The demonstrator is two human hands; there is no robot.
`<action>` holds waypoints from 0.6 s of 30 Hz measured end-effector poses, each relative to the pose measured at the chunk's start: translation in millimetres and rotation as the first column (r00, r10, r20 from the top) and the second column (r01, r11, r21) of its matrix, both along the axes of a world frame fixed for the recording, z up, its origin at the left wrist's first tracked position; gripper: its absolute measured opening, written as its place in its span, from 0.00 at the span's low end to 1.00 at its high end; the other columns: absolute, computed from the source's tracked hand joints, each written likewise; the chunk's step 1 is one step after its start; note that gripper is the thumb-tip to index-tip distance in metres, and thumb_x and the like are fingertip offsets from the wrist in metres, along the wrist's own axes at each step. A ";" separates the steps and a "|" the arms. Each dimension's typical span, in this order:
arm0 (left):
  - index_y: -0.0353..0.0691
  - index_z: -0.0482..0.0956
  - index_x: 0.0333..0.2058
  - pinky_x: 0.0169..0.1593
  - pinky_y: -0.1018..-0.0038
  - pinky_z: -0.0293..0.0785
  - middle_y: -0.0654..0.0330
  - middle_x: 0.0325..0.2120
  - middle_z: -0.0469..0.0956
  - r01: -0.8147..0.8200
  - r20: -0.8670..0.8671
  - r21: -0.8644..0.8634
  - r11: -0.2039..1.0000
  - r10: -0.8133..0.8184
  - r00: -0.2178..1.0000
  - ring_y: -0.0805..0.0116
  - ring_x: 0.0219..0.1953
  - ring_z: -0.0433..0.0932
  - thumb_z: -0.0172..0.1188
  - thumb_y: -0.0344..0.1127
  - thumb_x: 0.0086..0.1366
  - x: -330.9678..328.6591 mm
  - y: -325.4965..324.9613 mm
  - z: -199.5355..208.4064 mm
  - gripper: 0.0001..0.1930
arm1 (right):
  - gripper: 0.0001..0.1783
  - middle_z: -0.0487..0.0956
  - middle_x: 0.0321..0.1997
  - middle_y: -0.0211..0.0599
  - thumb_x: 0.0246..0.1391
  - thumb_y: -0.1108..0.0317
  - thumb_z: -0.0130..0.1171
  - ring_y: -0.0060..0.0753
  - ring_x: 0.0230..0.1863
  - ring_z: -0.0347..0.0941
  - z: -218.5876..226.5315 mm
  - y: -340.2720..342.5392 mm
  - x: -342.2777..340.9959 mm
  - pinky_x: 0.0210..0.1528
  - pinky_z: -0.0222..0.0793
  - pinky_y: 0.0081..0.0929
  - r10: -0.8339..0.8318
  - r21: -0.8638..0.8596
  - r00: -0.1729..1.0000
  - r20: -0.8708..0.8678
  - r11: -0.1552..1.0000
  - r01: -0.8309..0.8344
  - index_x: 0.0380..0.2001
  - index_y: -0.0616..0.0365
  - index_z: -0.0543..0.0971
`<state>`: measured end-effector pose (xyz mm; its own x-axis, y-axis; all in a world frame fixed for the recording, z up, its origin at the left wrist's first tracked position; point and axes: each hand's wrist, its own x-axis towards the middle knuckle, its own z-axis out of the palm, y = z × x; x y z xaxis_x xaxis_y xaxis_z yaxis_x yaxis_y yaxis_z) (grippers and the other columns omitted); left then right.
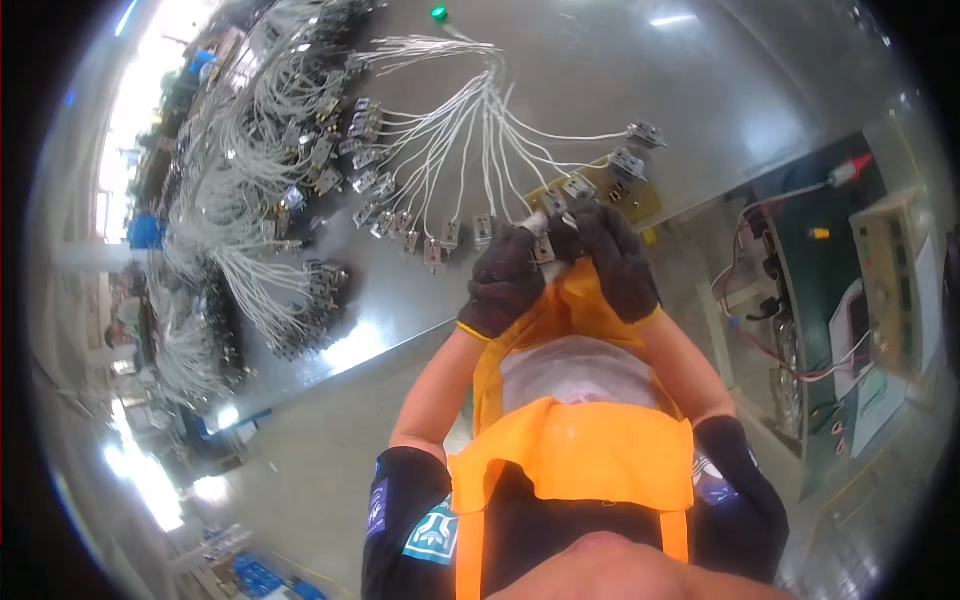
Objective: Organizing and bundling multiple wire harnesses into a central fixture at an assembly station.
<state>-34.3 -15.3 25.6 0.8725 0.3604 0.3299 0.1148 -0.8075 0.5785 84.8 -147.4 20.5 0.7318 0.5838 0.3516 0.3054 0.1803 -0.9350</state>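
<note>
My left hand (505, 285), in a dark glove with a yellow cuff, is closed at the near edge of the metal table. A small whitish piece (534, 222) shows at its fingertips, beside a small metal connector (543, 248). My right hand (615, 262), gloved alike, is bent closed close by; what its fingers hold is hidden. Fanning out from one bundle, white wires (487, 110) each end in a small metal connector, several lying in a row left of my hands. Just beyond my right hand, a yellowish board (637, 203) bears metal parts.
Large heaps of similar white wires with connectors (265, 170) cover the table's left side. A green round piece (439, 13) lies at the far end. To the right, a dark green surface (800, 260) holds a red-tipped lead (850, 172), cables and a pale box (895, 290).
</note>
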 end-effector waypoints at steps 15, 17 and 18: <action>0.34 0.71 0.55 0.49 0.70 0.74 0.56 0.42 0.78 -0.186 -0.106 -0.456 0.870 0.154 0.982 0.67 0.43 0.77 0.69 0.36 0.57 39.6 -1.3 -0.8 0.29 | 0.10 0.81 0.29 0.30 0.66 0.62 0.53 0.17 0.22 0.72 -0.1 -29.3 91.8 0.21 0.67 0.16 0.026 0.124 0.721 -0.693 0.989 0.084 0.43 0.56 0.78; 0.33 0.72 0.54 0.50 0.69 0.73 0.54 0.41 0.78 -0.155 -0.082 -0.512 0.845 0.132 0.988 0.65 0.44 0.77 0.69 0.37 0.56 35.4 -3.0 -3.7 0.29 | 0.12 0.82 0.31 0.32 0.67 0.62 0.51 0.16 0.22 0.70 -12.9 -44.0 75.5 0.23 0.66 0.16 0.022 0.078 0.717 -0.696 0.996 0.045 0.44 0.58 0.78; 0.33 0.72 0.54 0.50 0.69 0.73 0.54 0.42 0.78 -0.192 -0.134 -0.377 0.906 0.151 0.979 0.64 0.44 0.77 0.69 0.37 0.56 36.6 -3.0 1.3 0.29 | 0.15 0.83 0.33 0.34 0.68 0.61 0.48 0.15 0.22 0.69 -16.1 -47.8 68.3 0.24 0.65 0.15 0.026 0.036 0.724 -0.689 0.999 -0.002 0.46 0.59 0.78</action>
